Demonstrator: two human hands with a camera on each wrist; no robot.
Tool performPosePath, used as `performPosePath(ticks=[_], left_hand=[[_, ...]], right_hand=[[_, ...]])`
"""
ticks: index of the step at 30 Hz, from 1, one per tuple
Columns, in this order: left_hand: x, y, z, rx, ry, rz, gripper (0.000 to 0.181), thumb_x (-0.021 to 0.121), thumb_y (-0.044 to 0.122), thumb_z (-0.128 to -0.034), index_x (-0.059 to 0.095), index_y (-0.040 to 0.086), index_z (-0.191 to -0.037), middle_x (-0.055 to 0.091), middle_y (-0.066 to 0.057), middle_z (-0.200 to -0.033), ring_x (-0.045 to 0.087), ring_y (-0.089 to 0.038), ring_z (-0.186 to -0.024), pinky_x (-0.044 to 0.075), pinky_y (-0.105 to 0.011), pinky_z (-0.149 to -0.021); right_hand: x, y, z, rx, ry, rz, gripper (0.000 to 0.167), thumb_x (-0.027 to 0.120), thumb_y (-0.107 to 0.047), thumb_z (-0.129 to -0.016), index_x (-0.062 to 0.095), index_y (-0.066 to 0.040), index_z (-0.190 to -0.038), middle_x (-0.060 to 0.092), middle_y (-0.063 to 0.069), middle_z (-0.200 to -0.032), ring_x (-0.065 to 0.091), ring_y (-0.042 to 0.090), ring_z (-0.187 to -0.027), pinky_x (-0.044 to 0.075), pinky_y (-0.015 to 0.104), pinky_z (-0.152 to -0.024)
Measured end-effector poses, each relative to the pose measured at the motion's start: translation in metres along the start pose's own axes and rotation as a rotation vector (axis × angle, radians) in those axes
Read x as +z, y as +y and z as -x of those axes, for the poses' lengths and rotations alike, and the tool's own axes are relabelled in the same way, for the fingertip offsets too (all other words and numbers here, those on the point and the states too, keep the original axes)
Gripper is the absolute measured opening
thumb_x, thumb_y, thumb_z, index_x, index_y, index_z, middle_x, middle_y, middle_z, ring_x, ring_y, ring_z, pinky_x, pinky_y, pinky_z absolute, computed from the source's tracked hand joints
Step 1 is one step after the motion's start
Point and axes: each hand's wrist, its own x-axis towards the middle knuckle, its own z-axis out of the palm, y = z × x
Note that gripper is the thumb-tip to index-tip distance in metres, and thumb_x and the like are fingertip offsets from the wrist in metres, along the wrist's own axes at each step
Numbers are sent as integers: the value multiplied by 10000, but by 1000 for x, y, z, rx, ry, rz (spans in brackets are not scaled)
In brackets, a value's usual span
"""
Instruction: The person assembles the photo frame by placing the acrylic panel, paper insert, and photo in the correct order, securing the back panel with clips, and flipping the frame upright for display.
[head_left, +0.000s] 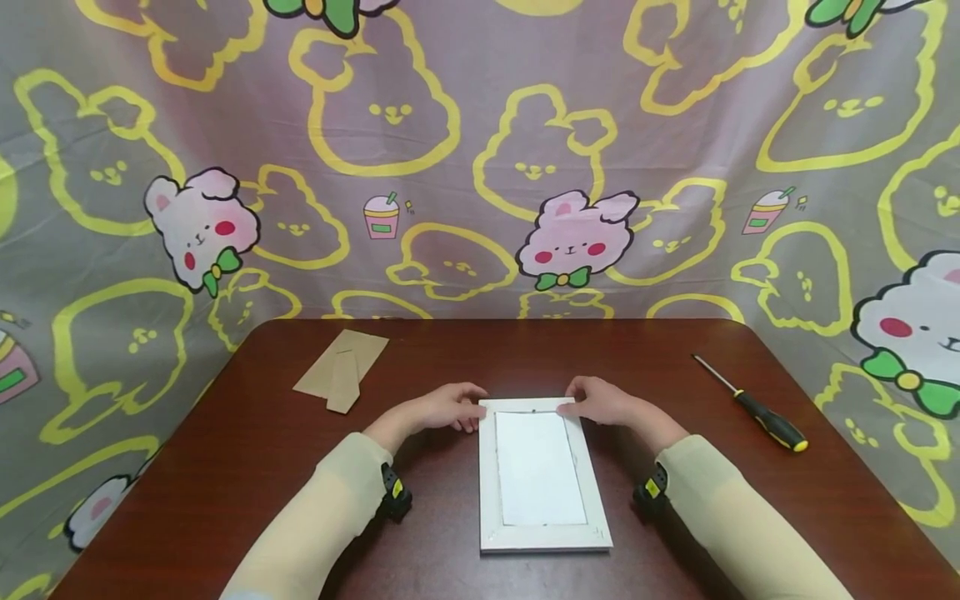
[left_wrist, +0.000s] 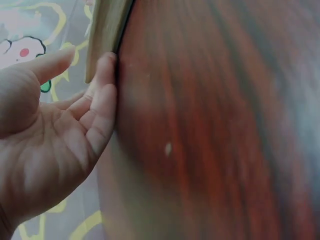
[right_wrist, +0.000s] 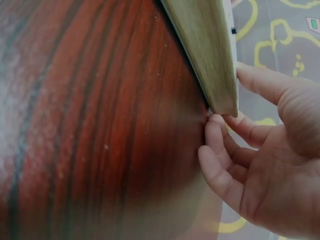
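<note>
A white picture frame (head_left: 489, 475) lies on the table between the hands, with a white sheet (head_left: 540, 468) inside its border. Its wood-toned side shows in both wrist views. My left hand (head_left: 446, 408) holds the far left corner; in the left wrist view its bent fingers (left_wrist: 102, 95) touch the frame's side, while the thumb appears slightly off the face. At the far right corner, my right hand (head_left: 603, 402) grips the frame, thumb against the face and fingertips low at the corner in the right wrist view. The sheet's lower layers are hidden.
A brown backing board (head_left: 348, 362) with a stand leg (head_left: 344, 383) lies at the table's far left. To the right rests a screwdriver (head_left: 772, 421) with a black and yellow handle. A patterned cloth (head_left: 465, 192) hangs behind the dark red table (head_left: 420, 533).
</note>
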Motion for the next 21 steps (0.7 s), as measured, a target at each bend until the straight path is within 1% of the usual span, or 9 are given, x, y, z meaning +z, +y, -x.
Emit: performPosePath(ticks=[3, 5, 8, 11, 13, 15, 17, 20, 21], left_hand=[[-2, 1, 9, 6, 0, -26, 520, 601, 185, -973, 400, -58, -1387, 640, -73, -805, 629, -171, -737, 505, -294, -672], [-5, 1, 17, 11, 9, -49, 517, 598, 172, -975, 390, -58, -1389, 634, -82, -801, 623, -176, -729, 504, -298, -665], [-13, -2, 28, 18, 30, -89, 454, 586, 159, -982, 435, -46, -1358, 627, -80, -801, 612, -180, -715, 505, -307, -648], [-27, -10, 38, 13, 67, -139, 377, 575, 165, -990, 504, -21, -1310, 625, -71, -814, 601, -182, -711, 500, -319, -642], [-39, -17, 44, 26, 122, -184, 339, 569, 158, -993, 537, -23, -1278, 633, -64, -816, 601, -178, -702, 495, -318, -642], [-52, -23, 48, 36, 196, -232, 320, 565, 148, -994, 553, -32, -1258, 641, -70, -817, 604, -178, -703, 490, -315, -647], [-66, -27, 53, 41, 283, -273, 308, 560, 133, -995, 560, -45, -1247, 650, -94, -849, 606, -195, -723, 486, -324, -657], [-87, -34, 60, 27, 407, -320, 312, 544, 130, -1003, 555, -59, -1251, 640, -156, -939, 603, -258, -806, 480, -373, -690], [-93, -35, 62, 17, 438, -331, 321, 534, 132, -1008, 548, -65, -1261, 632, -180, -983, 599, -288, -848, 482, -401, -711]], right_hand=[[1, 0, 0, 5, 1, -2, 309, 732, -279, -879, 586, -36, -999, 542, 62, -805, 516, 201, -720, 435, 333, -629], [2, 0, 0, 2, 0, 2, 312, 731, -280, -880, 583, -35, -1005, 542, 62, -807, 517, 200, -715, 438, 333, -626], [2, 0, 0, 1, -1, 4, 315, 730, -283, -880, 584, -34, -1006, 542, 61, -803, 517, 199, -717, 434, 332, -625], [1, -2, 0, -1, -3, -2, 309, 729, -277, -881, 584, -33, -1003, 541, 62, -800, 516, 201, -716, 432, 332, -625], [0, -2, 1, -3, -6, -6, 307, 728, -274, -882, 582, -31, -1000, 540, 64, -798, 516, 201, -709, 434, 331, -620], [0, -2, 1, 3, -9, -10, 302, 728, -272, -882, 581, -34, -996, 538, 64, -796, 516, 200, -702, 437, 327, -616], [-1, -2, 1, 4, -11, -11, 297, 728, -269, -883, 580, -36, -992, 539, 62, -796, 517, 197, -697, 441, 324, -612], [0, -1, 1, 3, -11, -14, 288, 728, -263, -883, 582, -39, -992, 543, 62, -800, 517, 197, -697, 444, 325, -612], [0, -1, 1, 2, -11, -14, 287, 728, -261, -882, 583, -39, -992, 545, 63, -802, 518, 198, -700, 446, 325, -614]])
